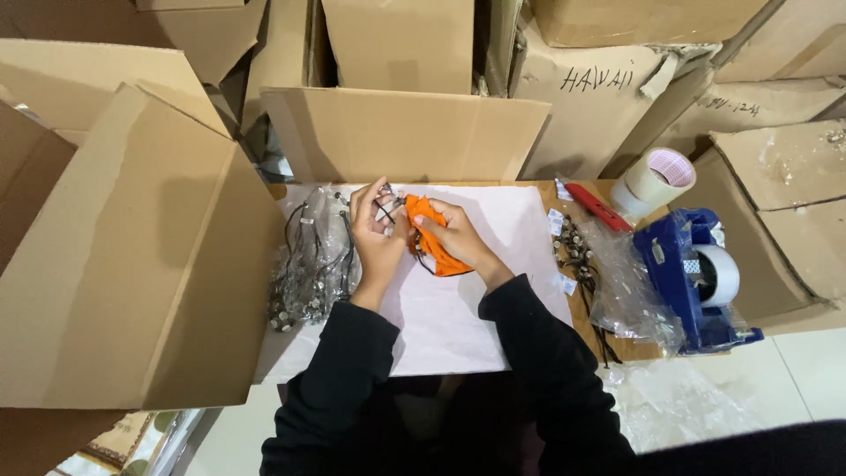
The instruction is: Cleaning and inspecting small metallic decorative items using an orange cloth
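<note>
Right now my left hand (374,231) pinches a black cord (385,211), fingers curled, while my right hand (451,236) grips the orange cloth (429,231) over the white paper (458,308).

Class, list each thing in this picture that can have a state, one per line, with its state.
Left hand: holding a dark cord with beads.
Right hand: gripping the orange pouch.
Large cardboard box: open, flaps out.
Blue tape dispenser: loaded with a roll.
Red utility knife: lying flat, blade not visible.
</note>
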